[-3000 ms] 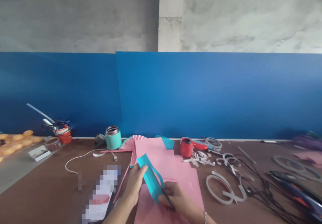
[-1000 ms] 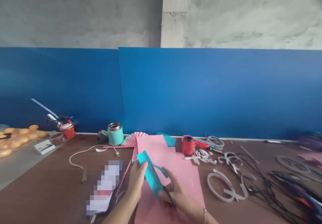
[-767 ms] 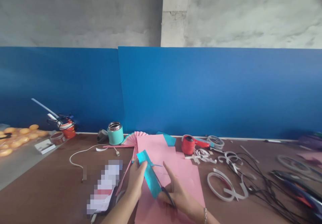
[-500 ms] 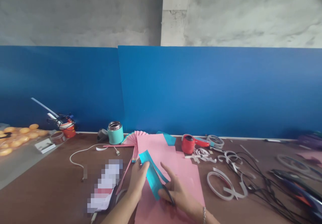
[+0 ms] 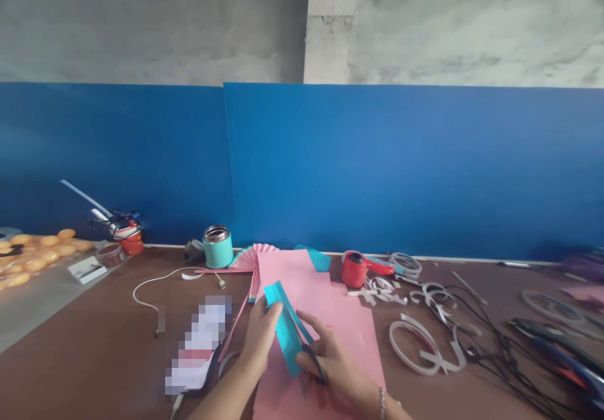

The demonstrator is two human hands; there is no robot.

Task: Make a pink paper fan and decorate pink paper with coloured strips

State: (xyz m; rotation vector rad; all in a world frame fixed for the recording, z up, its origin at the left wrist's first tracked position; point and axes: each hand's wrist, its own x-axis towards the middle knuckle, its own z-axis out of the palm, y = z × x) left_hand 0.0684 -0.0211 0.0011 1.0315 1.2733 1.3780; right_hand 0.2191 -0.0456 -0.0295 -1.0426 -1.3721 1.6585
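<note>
My left hand [image 5: 261, 335] pinches a strip of turquoise paper [image 5: 285, 335] by its left edge. In my right hand [image 5: 333, 360] is a pair of scissors with dark handles [image 5: 316, 362]; the blades lie along the strip and are mostly hidden by it. A narrow sliver on the strip's right side stands apart from the wider part, joined near the far end. Both hands are above overlapping sheets of pink paper [image 5: 356, 332]. A pleated pink paper fan [image 5: 257, 258] with turquoise edging lies behind them.
A turquoise flask [image 5: 218, 248] stands at the back, with a phone [image 5: 201, 344] and white cable on the left. A red container [image 5: 353, 269], white strip coils [image 5: 415, 348] and black cables [image 5: 504, 351] are on the right. Behind the table [image 5: 108, 344] rises a blue partition [image 5: 401, 168].
The scissors have shifted slightly along the turquoise strip, and my right fingers have drawn a little closer to it. My left hand keeps its hold. The camera view has moved slightly.
</note>
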